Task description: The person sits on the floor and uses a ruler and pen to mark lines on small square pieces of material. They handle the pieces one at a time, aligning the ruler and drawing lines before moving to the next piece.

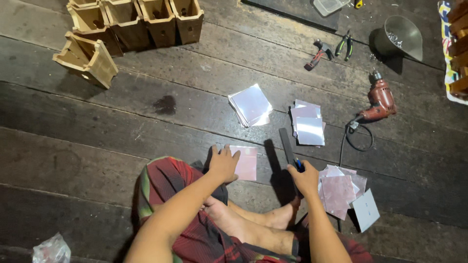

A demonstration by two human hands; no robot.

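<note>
You sit cross-legged on the dark plank floor (97, 146). Your left hand (223, 164) lies flat on a pale pink square sheet (246, 163) in front of your knee, fingers (225, 152) spread and pressing its left edge down against the boards. Your right hand (304, 178) is wrapped in a fist around the blue handle of a dark flat tool (286, 143), fingers pressed together, the blade pointing away from you and lying just beside the sheet's right side.

By your right wrist sits a loose heap of pinkish squares (339, 190) with one grey square (365, 209) at its edge. Farther out lie two stacks of shiny metal squares (251, 104) (308, 124). A red power drill (380, 100) rests to the right with its cord looped, and beyond it a hammer (318, 53), pliers (345, 45) and a metal bowl (402, 34). Several small wooden boxes (131, 24) are grouped at the far left.
</note>
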